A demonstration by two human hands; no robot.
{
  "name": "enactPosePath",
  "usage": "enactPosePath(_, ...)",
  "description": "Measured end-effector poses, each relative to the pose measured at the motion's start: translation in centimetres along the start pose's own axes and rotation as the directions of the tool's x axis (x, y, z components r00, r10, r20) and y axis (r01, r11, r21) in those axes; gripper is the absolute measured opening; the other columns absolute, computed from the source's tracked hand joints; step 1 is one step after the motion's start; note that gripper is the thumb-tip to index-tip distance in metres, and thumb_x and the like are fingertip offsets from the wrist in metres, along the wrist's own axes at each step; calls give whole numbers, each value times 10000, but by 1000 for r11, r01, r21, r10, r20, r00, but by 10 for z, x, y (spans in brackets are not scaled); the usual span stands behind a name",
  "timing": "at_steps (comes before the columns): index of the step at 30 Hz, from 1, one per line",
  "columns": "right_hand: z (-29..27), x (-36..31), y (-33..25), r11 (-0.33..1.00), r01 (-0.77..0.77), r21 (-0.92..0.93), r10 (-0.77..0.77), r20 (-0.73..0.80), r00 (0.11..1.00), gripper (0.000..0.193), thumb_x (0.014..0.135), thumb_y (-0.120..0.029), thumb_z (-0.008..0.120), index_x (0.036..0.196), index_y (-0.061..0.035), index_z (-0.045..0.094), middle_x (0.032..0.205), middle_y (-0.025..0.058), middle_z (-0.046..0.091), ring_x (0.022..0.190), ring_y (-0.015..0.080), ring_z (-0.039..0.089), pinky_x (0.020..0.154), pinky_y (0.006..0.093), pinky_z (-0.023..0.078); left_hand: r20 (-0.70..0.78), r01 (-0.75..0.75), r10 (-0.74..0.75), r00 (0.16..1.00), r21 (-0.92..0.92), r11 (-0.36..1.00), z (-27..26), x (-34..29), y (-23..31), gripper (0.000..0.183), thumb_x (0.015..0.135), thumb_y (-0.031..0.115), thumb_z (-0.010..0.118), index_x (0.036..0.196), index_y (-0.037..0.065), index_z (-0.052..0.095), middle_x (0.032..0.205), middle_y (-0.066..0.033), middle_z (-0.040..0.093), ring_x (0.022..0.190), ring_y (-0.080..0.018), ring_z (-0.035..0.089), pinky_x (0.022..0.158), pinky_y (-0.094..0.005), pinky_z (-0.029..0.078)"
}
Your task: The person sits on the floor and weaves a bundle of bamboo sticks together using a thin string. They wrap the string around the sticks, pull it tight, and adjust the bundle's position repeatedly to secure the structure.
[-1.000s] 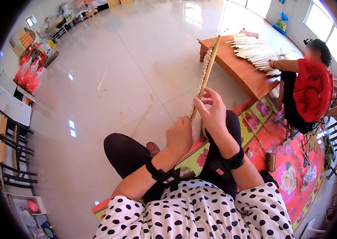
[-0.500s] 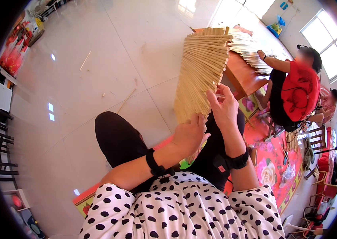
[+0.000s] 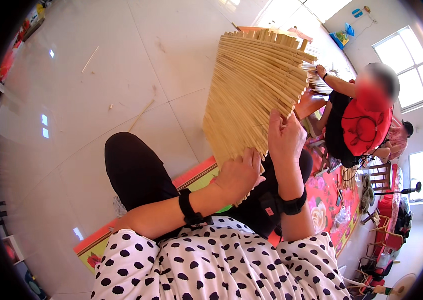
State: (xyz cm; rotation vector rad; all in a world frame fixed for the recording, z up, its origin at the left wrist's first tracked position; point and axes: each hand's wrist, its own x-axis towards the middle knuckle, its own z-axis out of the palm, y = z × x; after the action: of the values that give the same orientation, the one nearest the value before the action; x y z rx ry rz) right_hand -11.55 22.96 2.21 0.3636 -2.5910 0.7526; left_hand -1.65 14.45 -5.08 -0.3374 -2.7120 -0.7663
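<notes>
A mat of pale, thin reed-like sticks [image 3: 251,85] laid side by side slants from my lap up toward the far side, its cut ends along the right edge. My left hand [image 3: 240,172] is wrapped over the near part of that edge, fingers on top and thumb below. Higher up the same edge, my right hand [image 3: 286,137] has its fingers bent and pressed together at the stick ends. Whatever small thing it may pinch there is hidden.
At the right a person in red [image 3: 366,110] handles more sticks at a wooden bench [image 3: 309,105]; another sits behind. A floral mat [image 3: 316,215] lies under my legs. A few loose sticks [image 3: 141,115] lie on the tiled floor to the left. A standing fan [image 3: 404,287] is at the lower right.
The stick mat has come up closer and spreads wider in view, its right edge shifted to the right. My right hand has drawn its fingers together; my left keeps its hold.
</notes>
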Motion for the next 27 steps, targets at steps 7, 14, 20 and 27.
enactPosePath(7,-3,6,5,995,31,-97,-33,-21,999,255,914,-270,578,872,-25,634,768,178,642,709,400,622,628,480,477,24,-42,42,999,-28,999,-4,2,-5,622,710,437,770,1081,12,509,925,-99,535,647,-222,649,503,-327,499)
enactPosePath(14,7,10,10,996,-30,-79,22,-100,995,281,909,-264,589,785,-17,635,701,159,617,662,377,614,594,447,464,100,46,-33,994,-126,991,-8,4,-5,694,717,422,775,1148,-6,439,940,-126,529,673,-290,646,513,-357,509)
enactPosePath(20,3,-9,-1,986,-134,98,137,-25,990,257,915,-253,600,814,-24,660,648,149,585,593,326,597,549,398,445,172,139,-100,980,-232,963,-12,-13,-6,695,717,369,792,1158,-19,419,997,-172,510,712,-327,645,535,-387,521)
enactPosePath(27,20,-43,7,985,85,148,-62,-150,987,165,902,-168,624,911,-12,679,696,163,619,588,313,602,535,370,449,224,161,-104,969,-252,954,-11,-42,-15,633,751,340,764,1170,14,419,1024,-190,509,765,-364,644,598,-418,519)
